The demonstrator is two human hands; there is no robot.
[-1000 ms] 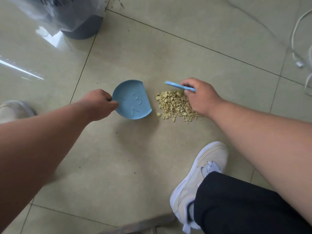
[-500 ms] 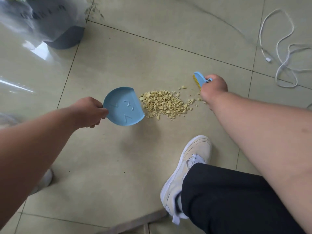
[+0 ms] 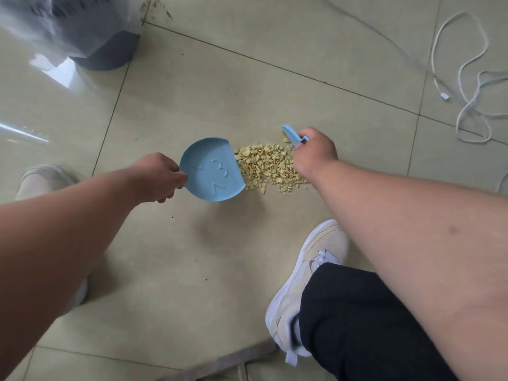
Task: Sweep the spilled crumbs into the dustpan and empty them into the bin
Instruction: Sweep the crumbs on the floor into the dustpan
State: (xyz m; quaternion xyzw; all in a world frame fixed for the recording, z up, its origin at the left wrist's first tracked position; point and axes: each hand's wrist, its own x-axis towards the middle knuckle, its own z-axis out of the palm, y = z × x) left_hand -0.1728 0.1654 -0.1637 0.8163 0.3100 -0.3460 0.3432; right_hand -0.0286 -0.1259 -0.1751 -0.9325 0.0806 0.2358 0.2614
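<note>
The floor [image 3: 192, 270] is glossy pale greenish tile with dark grout lines, and window light glares off it at the upper left. On it lies a heap of pale yellow crumbs [image 3: 268, 167], spread between the 2 hands. The left hand [image 3: 156, 177] is curled tight around the handle of a light blue dustpan [image 3: 213, 171], whose straight front edge touches the left side of the crumbs; the pan holds none. The right hand [image 3: 313, 152] is wrapped around a small blue brush [image 3: 292, 136] at the far right of the heap, its head tilted just above the floor. A grey bin [image 3: 107, 50] lined with a clear plastic bag stands at the upper left, well apart from the crumbs. A white cable [image 3: 467, 86] loops across the tiles at the upper right. 2 white shoes show, 1 [image 3: 308, 276] near the bottom right under a dark trouser leg.
</note>
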